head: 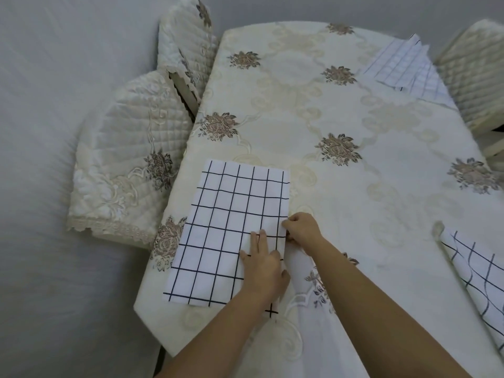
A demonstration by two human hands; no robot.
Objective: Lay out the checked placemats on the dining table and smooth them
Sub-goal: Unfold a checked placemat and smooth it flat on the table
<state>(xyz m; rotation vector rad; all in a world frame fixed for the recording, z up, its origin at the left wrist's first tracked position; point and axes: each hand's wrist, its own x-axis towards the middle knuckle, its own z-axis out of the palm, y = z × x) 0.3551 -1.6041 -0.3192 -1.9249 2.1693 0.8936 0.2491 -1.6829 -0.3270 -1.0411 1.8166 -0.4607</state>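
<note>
A white placemat with a dark checked grid (226, 227) lies flat near the left edge of the dining table (341, 186), which is covered by a cream floral cloth. My left hand (263, 264) rests flat on the mat's near right part, fingers together. My right hand (301, 227) pinches the mat's right edge. A second checked placemat (474, 271) lies rumpled at the table's right edge. A third (403, 66) lies at the far right corner, partly folded over itself.
Two chairs with quilted cream covers (125, 170) (185, 42) stand along the table's left side. Another covered chair (474, 75) stands at the far right. Grey floor surrounds the table.
</note>
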